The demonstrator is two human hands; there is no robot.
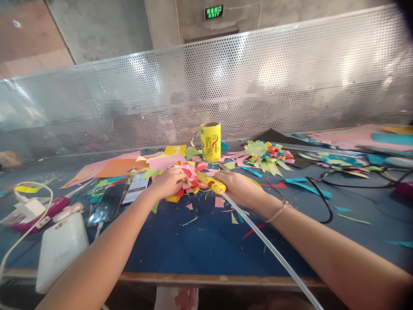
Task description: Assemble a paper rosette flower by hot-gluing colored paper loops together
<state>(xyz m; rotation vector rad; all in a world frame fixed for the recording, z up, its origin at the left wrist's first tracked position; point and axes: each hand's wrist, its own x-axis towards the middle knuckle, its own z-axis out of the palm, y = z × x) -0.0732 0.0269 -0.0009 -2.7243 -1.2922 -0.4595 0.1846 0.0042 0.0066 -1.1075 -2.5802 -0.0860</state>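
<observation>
1 left hand [171,181] half-curls on paper flower [192,184], hold unclear, likely light, crushable, best pinched at left edge; right hand [235,184] grips glue gun [213,184].

I am in what looks like a craft workshop. Across the lower middle of the frame runs my blue worktop [193,254], strewn with coloured paper scraps [219,202]; a paper rosette [258,149] lies right of centre, and my right hand [238,186] holds a yellow glue gun [205,179]. A perforated metal screen [135,99] spans the middle, with bare concrete wall [106,26] and a lit green exit sign [214,12] above, as in a public building.
</observation>
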